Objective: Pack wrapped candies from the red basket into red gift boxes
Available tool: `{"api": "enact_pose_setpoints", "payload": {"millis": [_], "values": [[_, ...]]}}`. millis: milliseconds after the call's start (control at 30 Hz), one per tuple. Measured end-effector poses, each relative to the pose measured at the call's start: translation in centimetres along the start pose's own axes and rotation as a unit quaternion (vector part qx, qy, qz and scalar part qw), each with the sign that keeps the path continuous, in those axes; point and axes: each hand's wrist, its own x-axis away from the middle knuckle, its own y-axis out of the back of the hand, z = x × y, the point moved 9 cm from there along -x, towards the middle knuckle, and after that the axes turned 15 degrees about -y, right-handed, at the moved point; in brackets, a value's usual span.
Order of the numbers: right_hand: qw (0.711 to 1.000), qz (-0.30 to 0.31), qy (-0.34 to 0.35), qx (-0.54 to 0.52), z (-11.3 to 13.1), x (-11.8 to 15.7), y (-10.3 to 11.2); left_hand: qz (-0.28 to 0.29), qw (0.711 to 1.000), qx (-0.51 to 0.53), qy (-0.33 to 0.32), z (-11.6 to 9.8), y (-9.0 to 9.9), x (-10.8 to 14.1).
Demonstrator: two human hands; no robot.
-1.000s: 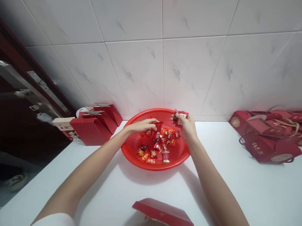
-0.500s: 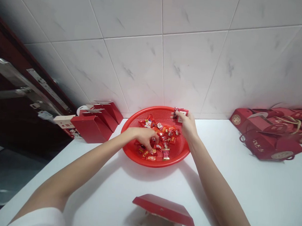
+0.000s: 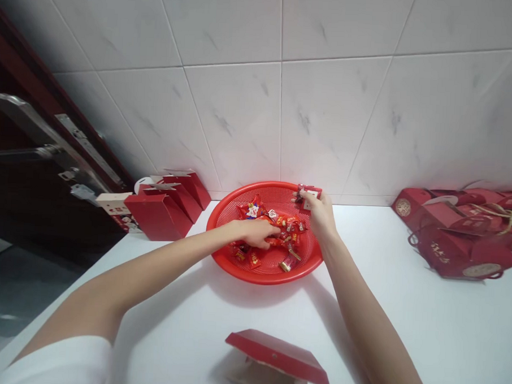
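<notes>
A round red plastic basket point(image 3: 226, 213) stands on the white table by the tiled wall. Several red-wrapped candies point(image 3: 287, 223) lie loose in it. My left hand point(image 3: 254, 232) reaches into the basket and rests among the candies, fingers curled over them; what it grips is hidden. My right hand point(image 3: 318, 213) hovers over the basket's far right rim and holds a small bunch of wrapped candies point(image 3: 307, 192) between thumb and fingers.
An open red gift box point(image 3: 277, 363) sits at the near table edge. Several folded red boxes point(image 3: 162, 209) stand left of the basket. More red gift boxes with handles point(image 3: 458, 235) lie at the right. A dark door with a metal handle point(image 3: 33, 142) is at left.
My left hand moved from the basket's far left down through the candies to its middle, stirring them. My right hand stayed at the rim with its candies.
</notes>
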Motion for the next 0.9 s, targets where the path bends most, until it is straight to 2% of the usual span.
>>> {"api": "enact_pose_setpoints", "payload": {"millis": [167,300,500,667,800,900], "values": [[1.000,-0.007,-0.004,-0.007,0.0,0.1,0.0,-0.089,0.990,0.109,0.025,2.5,1.6,1.6],[1.000,0.000,-0.003,0.000,0.0,0.1,-0.1,-0.099,0.978,0.182,0.021,3.3,1.6,2.3],[1.000,-0.008,-0.006,-0.006,-0.1,0.1,0.0,-0.048,0.995,0.077,0.037,2.3,1.6,4.0],[1.000,-0.005,-0.011,-0.004,0.1,0.3,-0.2,0.093,0.988,0.017,0.119,1.1,-1.3,5.9],[1.000,-0.008,-0.016,-0.006,0.0,0.4,-0.1,0.123,0.979,-0.004,0.162,-0.1,-2.8,5.0],[1.000,-0.003,-0.015,-0.002,0.0,0.3,0.0,0.110,0.980,-0.011,0.165,-0.7,-3.0,3.4]]}}
